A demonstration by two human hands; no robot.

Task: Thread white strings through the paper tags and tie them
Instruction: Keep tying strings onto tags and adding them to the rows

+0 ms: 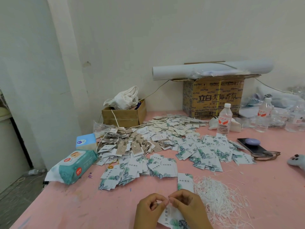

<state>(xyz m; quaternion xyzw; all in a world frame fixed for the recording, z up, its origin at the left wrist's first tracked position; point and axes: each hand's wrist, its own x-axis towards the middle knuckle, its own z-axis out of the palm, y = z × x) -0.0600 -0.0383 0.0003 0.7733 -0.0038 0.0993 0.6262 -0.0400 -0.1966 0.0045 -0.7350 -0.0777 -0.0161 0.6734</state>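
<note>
Hundreds of paper tags (206, 151) lie unstrung; one back pile (130, 142) looks tied. Left hand (151, 209) and right hand (188, 205) fingers pinch a white string (158, 202) over one tag (173, 219).

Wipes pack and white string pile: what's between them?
In the head view, a loose heap of leaf-print tags and one single tag on the pink table, between wipes pack and string pile.

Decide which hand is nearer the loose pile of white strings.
Right. The right hand is just left of the pile of white strings; the left hand is farther left, beyond it. Both pinch one string.
</note>
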